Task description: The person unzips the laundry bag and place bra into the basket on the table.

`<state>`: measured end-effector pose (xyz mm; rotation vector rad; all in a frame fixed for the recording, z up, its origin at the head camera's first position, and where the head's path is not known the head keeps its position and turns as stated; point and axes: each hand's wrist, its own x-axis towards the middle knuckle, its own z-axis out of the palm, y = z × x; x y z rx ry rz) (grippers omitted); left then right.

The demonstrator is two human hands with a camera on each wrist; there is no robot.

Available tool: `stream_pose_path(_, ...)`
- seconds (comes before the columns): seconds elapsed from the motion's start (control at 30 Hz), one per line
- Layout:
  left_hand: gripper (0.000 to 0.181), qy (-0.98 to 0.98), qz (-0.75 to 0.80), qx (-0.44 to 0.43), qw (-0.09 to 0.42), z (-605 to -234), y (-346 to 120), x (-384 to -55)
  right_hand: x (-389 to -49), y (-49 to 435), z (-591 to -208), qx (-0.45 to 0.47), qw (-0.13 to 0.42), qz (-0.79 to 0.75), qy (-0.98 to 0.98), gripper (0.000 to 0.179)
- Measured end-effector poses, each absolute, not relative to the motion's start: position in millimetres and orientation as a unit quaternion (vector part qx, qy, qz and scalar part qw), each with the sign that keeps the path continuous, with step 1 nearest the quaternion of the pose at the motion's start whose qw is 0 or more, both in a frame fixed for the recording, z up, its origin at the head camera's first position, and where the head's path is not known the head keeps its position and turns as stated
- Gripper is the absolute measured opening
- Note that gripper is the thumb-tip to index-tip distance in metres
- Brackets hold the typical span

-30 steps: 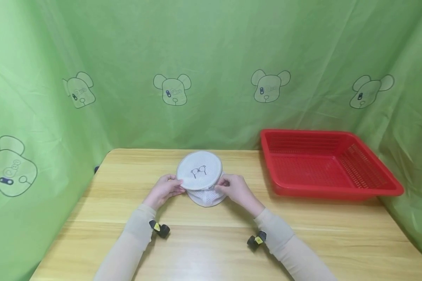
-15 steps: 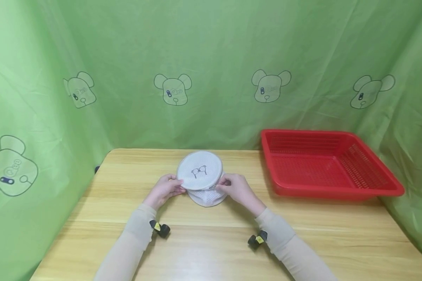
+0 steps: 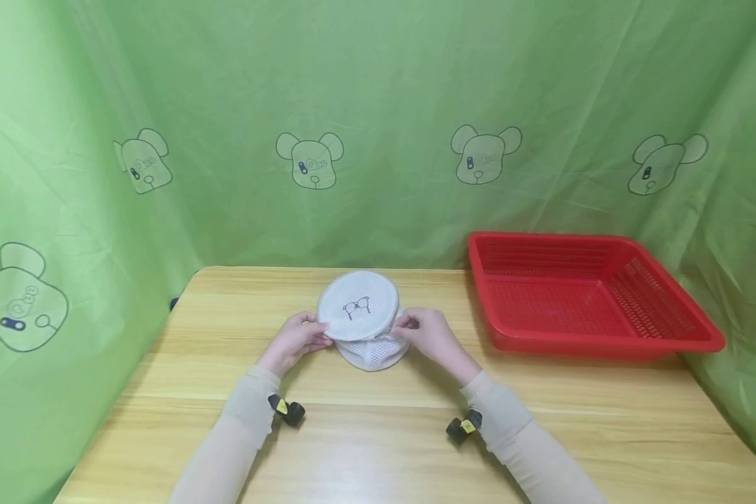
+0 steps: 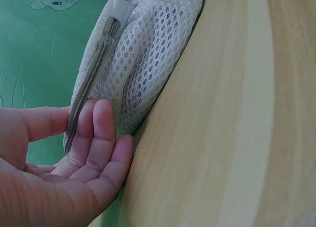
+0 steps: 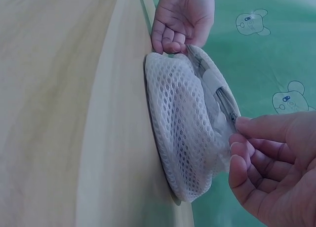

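A round white mesh laundry bag (image 3: 360, 288) with a printed glasses motif on its lid stands on the wooden table, its soft mesh side bulging below the rim. My left hand (image 3: 295, 339) pinches the left side of the rim between thumb and fingers, by the grey zipper (image 4: 91, 76). On the opposite side, my right hand (image 3: 431, 336) pinches the small zipper pull (image 5: 233, 117) between thumb and index finger. A white tab (image 5: 213, 81) covers part of the zipper at the front. The inside of the bag is hidden.
A red plastic basket (image 3: 498, 329) stands to the right at the back of the table (image 3: 365, 441). Green curtains (image 3: 390, 84) with bear-head prints hang behind and on both sides.
My right hand has slid slightly right and away from me along the rim with the zipper pull. The left hand and the bag have hardly moved.
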<state>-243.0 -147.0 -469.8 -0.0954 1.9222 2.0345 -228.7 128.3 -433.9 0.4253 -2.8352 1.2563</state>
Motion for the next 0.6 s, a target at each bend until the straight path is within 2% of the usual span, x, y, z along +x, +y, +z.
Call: stream_pose_path(0.6, 0.015, 0.679, 0.714, -0.037, 0.165, -471.5, -147.0, -243.0, -233.7, 134.5, -432.4, 0.131, 0.022, 0.394, -0.91, 0.006)
